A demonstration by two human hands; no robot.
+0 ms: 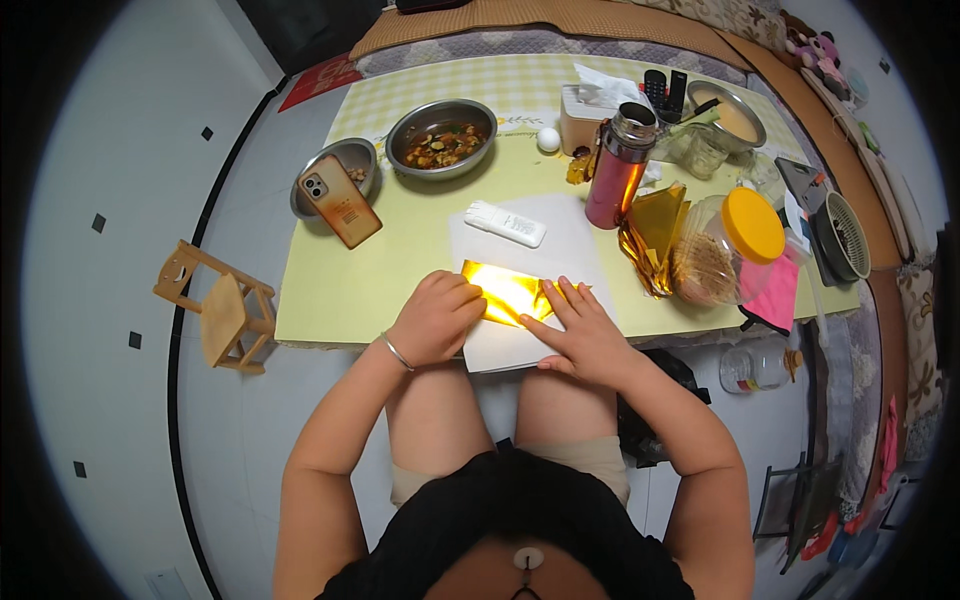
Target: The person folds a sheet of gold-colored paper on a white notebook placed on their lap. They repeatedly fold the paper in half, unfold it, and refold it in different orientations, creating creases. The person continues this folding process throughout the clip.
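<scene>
A shiny gold foil sheet (505, 292) lies on white paper (500, 348) at the table's near edge. My left hand (437, 316) is closed at the foil's left end, fingers curled onto it; the fingertips are partly hidden. Spread fingers of my right hand (580, 330) lie flat across the foil's right end. Just beyond the foil, a white oblong plastic device (505, 224) rests on the paper. More gold foil (655, 235), folded and crumpled, stands to the right of the paper.
Right of the paper are a red-purple thermos (618, 170) and a yellow-lidded jar (710, 250). A phone (341, 201) leans against a metal bowl (352, 160) at left. A larger food bowl (441, 140), a tissue box (583, 120) and an egg (548, 139) sit farther back.
</scene>
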